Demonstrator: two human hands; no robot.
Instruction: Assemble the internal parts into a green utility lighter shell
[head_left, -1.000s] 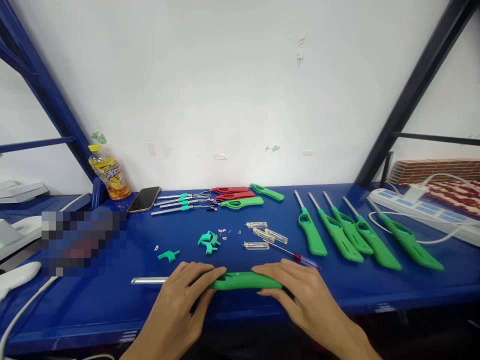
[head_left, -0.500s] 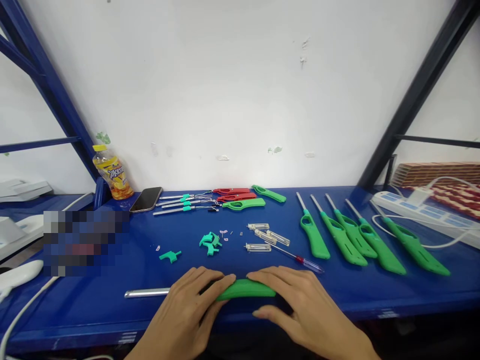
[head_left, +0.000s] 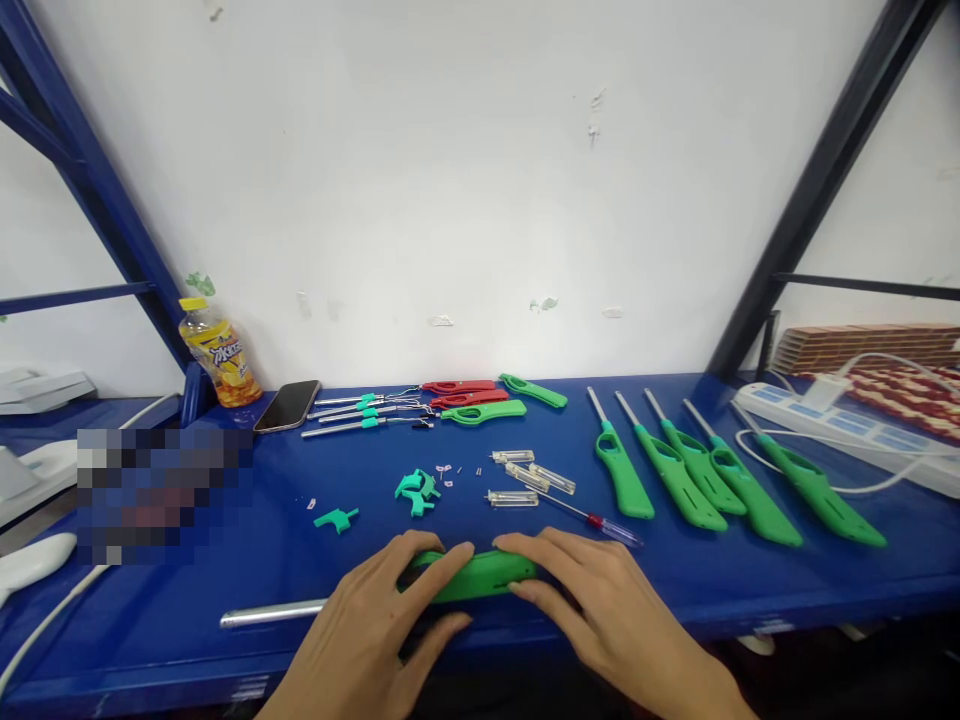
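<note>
A green long-reach lighter (head_left: 480,577) lies across the front of the blue table, its metal tube pointing left. My left hand (head_left: 382,620) is closed over the trigger end of its handle, fingers on top and thumb below. At the handle's right end, my right hand (head_left: 600,610) pinches it between thumb and fingers. Just beyond the hands are several teal triggers (head_left: 416,492), clear fuel tanks (head_left: 513,498) and a screwdriver (head_left: 615,528) with a red and purple handle. Part of the lighter is hidden under my left hand.
Several green lighters (head_left: 626,480) lie in a row at right, before a white power strip (head_left: 795,405). Metal tubes with wires (head_left: 345,430) and red and green handle shells (head_left: 484,411) lie at the back. A phone (head_left: 287,406) and a drink bottle (head_left: 222,355) stand at back left.
The lighter has turned over a little, so a slot in its handle shows now. Its tube tip has swung left and nearer to me. My left thumb has moved away from the handle.
</note>
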